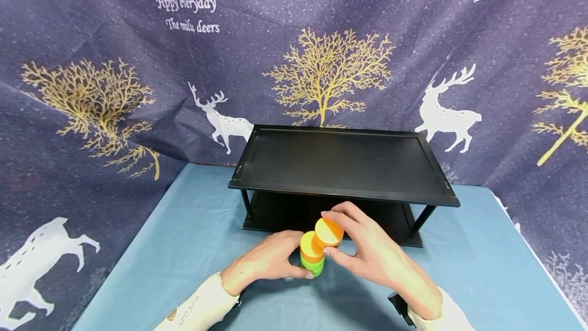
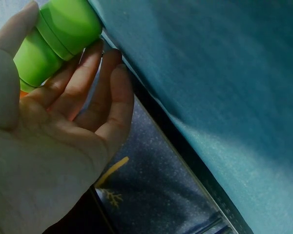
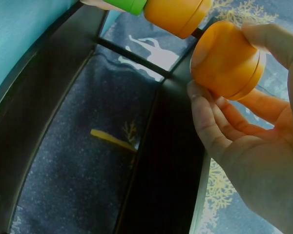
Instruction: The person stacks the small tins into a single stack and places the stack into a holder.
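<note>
Between my hands stands a small stack of round, lidded-looking containers: a green container (image 1: 313, 266) with an orange container (image 1: 310, 247) on top. My left hand (image 1: 271, 258) steadies the stack, thumb on one side and fingertips on the other; in the left wrist view they frame the green container (image 2: 71, 24). A second orange container (image 1: 328, 232) is pinched between the thumb and fingers of my right hand (image 1: 372, 249). It is tilted and close beside the stack's top. The right wrist view shows this held orange container (image 3: 224, 63) with its smooth side and a seam near one end.
Behind the hands stands a black two-tier rack (image 1: 340, 165), its lower shelf (image 1: 285, 213) partly hidden by the hands. A blue cloth (image 1: 197, 208) covers the table. A dark printed curtain (image 1: 257, 55) with trees and deer hangs at the back and sides.
</note>
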The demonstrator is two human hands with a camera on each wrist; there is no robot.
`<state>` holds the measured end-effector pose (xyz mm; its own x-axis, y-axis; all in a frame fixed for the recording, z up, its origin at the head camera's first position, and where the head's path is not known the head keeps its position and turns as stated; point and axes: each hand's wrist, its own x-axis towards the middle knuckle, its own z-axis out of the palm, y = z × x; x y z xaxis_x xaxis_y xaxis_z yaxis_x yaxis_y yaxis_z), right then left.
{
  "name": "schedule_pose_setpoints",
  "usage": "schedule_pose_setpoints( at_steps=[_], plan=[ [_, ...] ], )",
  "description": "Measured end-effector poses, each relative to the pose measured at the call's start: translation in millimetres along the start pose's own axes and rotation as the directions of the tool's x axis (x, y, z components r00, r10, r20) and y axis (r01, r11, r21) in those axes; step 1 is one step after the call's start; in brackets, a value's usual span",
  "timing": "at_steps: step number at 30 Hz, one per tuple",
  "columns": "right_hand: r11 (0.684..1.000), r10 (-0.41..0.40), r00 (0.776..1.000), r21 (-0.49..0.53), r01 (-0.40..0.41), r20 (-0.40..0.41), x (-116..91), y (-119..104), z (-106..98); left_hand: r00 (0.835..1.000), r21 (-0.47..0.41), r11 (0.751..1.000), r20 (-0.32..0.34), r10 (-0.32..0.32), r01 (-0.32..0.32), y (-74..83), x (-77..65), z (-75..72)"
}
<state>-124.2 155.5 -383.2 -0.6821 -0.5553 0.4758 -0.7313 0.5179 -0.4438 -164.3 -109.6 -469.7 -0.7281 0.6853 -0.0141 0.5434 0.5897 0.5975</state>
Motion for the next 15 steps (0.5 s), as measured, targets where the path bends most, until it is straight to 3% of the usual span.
schedule_pose_setpoints(
  at_steps=[15],
  plan=[
    [1.0,-0.012,1.0,0.015,0.012,-0.006,2.7,-1.6,3.9,1.0,0.008,1.0,-0.002,0.017,-0.017,-1.5,0.2,0.4]
  ],
)
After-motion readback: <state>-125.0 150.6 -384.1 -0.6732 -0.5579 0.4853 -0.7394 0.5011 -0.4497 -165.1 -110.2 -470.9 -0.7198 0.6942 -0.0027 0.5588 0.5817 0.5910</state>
